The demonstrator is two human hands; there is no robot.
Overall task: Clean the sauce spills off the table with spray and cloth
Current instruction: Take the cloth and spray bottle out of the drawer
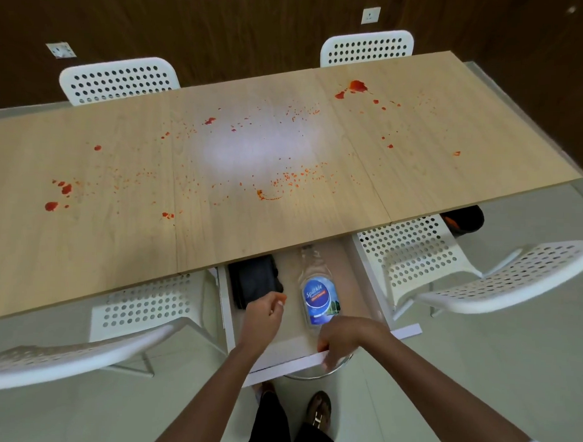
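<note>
A long, pale wood-grain tabletop (117, 247) ran across the room, made of panels with seams between them, and a bright patch of light glared near its middle. Red sauce spills (66, 189) lay scattered over it: thick blobs near the left end, another cluster (357, 87) by the far edge toward the right, and fine specks strewn through the centre and toward the near edge.

Below the near edge a white drawer (292, 361) stood pulled out. In it a clear spray bottle (317, 297) with a blue "Sparkle" label lay on its side, its nozzle end toward the table. A dark folded cloth (253, 282) lay at the drawer's left side, just beside the bottle.

The left hand (263, 314) hovered over the cloth's near end with fingers loosely curled, grasping nothing. The right hand (339, 338) curled its fingers round the drawer's front edge, close to the bottle's base.

White perforated chairs ringed the table: two (118, 79) at the far side and one at each near corner (480, 277). Dark wood panelling (224, 23) with white wall sockets (370, 15) backed the room, and the floor (526, 377) was pale tile.
</note>
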